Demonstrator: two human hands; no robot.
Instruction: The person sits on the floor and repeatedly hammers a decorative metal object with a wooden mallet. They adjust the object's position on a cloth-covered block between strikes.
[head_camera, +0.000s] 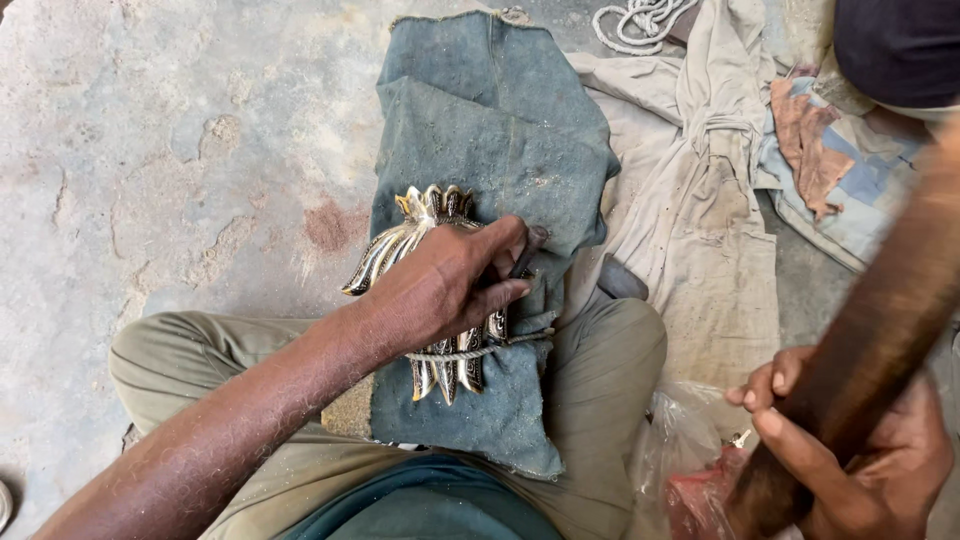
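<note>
The single head-worn camera looks almost straight down from close above the seated person's lap, facing the denim cloth (490, 130) spread over the crossed legs and the bare concrete floor (170, 150) beyond, with no second view.

Ornament (432, 262): cast metal, showing polished brassy ridges with dark recesses. Cloth (487, 150) under it: coarse blue-grey denim, dusty, fraying. Floor (180, 150): rough, pitted concrete. Handle (868, 345): smooth brown wood. Bag (680, 440): thin clear glossy plastic.
</note>
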